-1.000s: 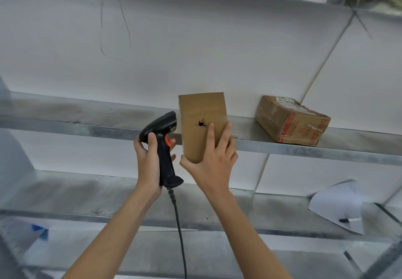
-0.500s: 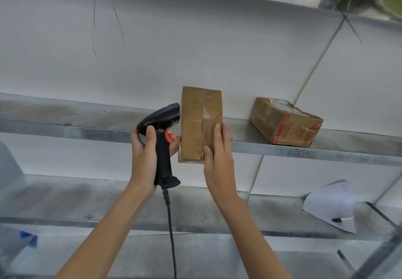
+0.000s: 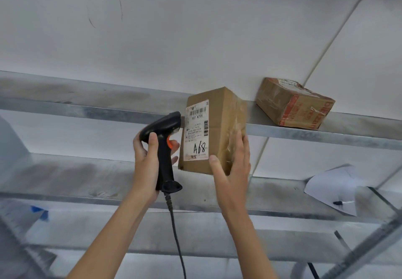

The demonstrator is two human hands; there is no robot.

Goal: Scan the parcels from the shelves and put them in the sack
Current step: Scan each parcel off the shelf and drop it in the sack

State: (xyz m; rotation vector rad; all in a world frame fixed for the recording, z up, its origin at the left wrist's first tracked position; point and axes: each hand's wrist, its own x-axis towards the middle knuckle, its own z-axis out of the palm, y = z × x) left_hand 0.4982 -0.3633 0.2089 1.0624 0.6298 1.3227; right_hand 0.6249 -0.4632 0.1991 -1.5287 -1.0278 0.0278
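Reaching up from the bottom edge, two bare forearms meet in front of the metal shelving. The left hand [image 3: 148, 161] has its grip clenched round the handle of a black barcode scanner [image 3: 163, 146], a finger at the orange trigger, and the scanner's cable [image 3: 177, 241] hangs down between the arms. Its nose points at the white label [image 3: 196, 129] on a brown parcel [image 3: 214, 130], almost touching it; the label carries barcodes and the handwritten mark "A68". The right hand [image 3: 231, 170] grasps this parcel at its lower right corner, thumb on the labelled face, fingers up the taped side, holding it upright in front of the upper shelf [image 3: 87, 110]. Farther right, a second parcel [image 3: 293, 103] with red print lies tilted on that shelf. A white sheet [image 3: 332, 186] lies on the shelf below.
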